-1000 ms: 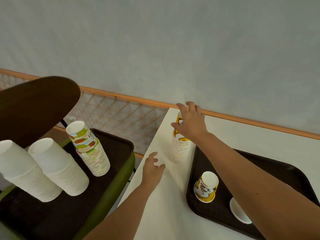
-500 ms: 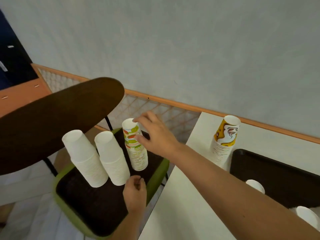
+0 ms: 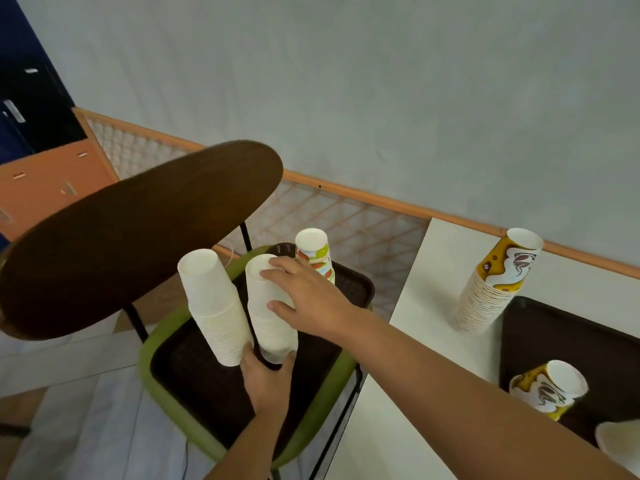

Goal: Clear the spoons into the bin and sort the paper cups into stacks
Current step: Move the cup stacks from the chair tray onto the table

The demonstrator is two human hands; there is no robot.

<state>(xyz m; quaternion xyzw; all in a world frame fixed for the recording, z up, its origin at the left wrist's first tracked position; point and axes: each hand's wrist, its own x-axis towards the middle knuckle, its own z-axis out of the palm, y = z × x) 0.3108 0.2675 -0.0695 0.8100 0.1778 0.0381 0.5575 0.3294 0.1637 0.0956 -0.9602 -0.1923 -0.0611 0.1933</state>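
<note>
Green chair seat (image 3: pixel 152 355): being covered by a dark tray (image 3: pixel 194 386). Brown backrest (image 3: pixel 138 237): being held tilted above it. White table (image 3: pixel 426 289): being partly taken up by a second dark tray (image 3: pixel 571 341). Lattice panel (image 3: pixel 346 220): being capped by an orange rail (image 3: pixel 381 201) under a grey wall (image 3: pixel 346 81).

The right arm reaches in from the lower right, bare forearm almost straight. The right hand (image 3: pixel 306 299) grips the upper part of a white cup stack (image 3: pixel 268 327), fingers over its top and thumb against its side. The left hand (image 3: pixel 268 382) comes up from below, back toward the camera, clasping the stack's base from both sides
</note>
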